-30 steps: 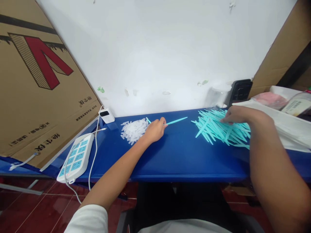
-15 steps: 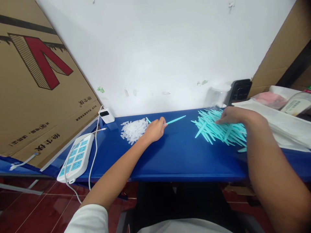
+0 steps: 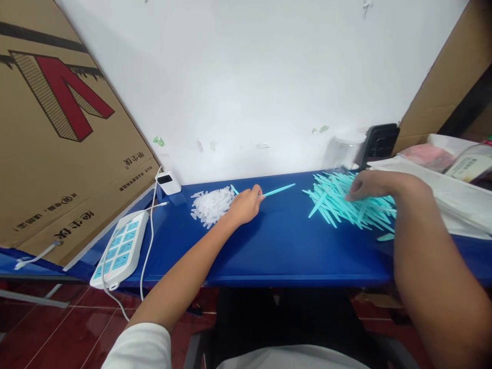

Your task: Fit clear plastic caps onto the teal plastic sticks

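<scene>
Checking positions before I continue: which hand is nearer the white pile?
Left. The left hand is just right of the white pile; the right hand is well off to its right, at the teal pile.

A short white cloth sleeve (image 3: 140, 347) and pale cloth shirt front (image 3: 294, 358) show, left hand (image 3: 246, 205) and right hand (image 3: 363, 185) bare

Left hand (image 3: 246, 205) conceals one end of the turquoise stick (image 3: 280, 189) and part of the heap of white plastic pieces (image 3: 210, 206). Right hand (image 3: 365, 184) hides part of the pile of turquoise sticks (image 3: 329, 204); its grip is indeterminate. Cardboard box (image 3: 49, 164), left, and labelled bottle (image 3: 469, 166), right, are cut off by the frame edges.
</scene>
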Demonstrator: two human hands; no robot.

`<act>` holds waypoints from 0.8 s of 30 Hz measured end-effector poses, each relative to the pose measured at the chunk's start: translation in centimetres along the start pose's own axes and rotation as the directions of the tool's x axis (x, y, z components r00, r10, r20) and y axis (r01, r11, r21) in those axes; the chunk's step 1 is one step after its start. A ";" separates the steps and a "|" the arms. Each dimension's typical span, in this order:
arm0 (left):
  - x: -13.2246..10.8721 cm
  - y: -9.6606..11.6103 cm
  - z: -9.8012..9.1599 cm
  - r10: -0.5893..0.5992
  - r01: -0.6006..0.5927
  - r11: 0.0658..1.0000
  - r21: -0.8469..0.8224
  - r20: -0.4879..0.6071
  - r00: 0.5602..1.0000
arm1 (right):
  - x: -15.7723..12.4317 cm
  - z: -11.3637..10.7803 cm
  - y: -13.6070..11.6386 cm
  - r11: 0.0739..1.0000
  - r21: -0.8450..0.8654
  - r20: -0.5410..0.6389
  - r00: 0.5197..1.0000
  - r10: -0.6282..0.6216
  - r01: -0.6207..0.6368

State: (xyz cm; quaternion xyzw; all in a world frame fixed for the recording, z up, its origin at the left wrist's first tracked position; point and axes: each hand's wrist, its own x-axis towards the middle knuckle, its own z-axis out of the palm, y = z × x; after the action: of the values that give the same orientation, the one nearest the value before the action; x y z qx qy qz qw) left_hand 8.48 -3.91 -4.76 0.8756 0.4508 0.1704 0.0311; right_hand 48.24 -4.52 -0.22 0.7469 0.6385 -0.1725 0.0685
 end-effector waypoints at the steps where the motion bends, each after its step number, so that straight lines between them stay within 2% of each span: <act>1: 0.0 0.0 0.0 0.001 -0.001 1.000 -0.002 0.000 1.000 | -0.1 0.0 -0.1 1.000 -0.008 0.010 1.000 -0.007 0.007; 5: 0.0 0.1 -0.1 -0.001 0.001 1.000 -0.009 0.000 1.000 | -0.1 0.0 -0.4 1.000 -0.006 0.026 0.999 -0.021 0.021; 15: 0.0 0.1 -0.2 -0.008 0.008 1.000 -0.014 0.013 1.000 | -0.8 -0.4 -1.1 0.999 0.009 -0.030 0.998 -0.050 0.050; 18: 0.0 0.1 -0.2 -0.011 0.011 1.000 -0.016 0.025 1.000 | -1.3 -0.9 -1.4 0.999 0.023 -0.120 0.992 -0.044 0.047; 20: 0.0 0.2 -0.2 -0.014 0.014 1.000 -0.016 0.029 0.999 | -2.0 -1.4 -1.7 0.997 0.039 -0.229 0.971 -0.062 0.073; 22: 0.0 0.2 -0.2 -0.014 0.015 1.000 -0.014 0.031 0.999 | -2.8 -1.7 -2.2 0.990 0.106 -0.376 0.925 -0.051 0.098; 24: 0.0 0.2 -0.2 -0.014 0.014 1.000 -0.012 0.031 0.999 | -3.7 -2.0 -2.8 0.961 0.239 -0.520 0.854 0.003 0.142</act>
State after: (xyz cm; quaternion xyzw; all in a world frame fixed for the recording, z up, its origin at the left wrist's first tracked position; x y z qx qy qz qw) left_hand 8.61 -4.05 -4.49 0.8748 0.4553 0.1595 0.0443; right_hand 45.38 -6.83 3.20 0.7441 0.6309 -0.0535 -0.2133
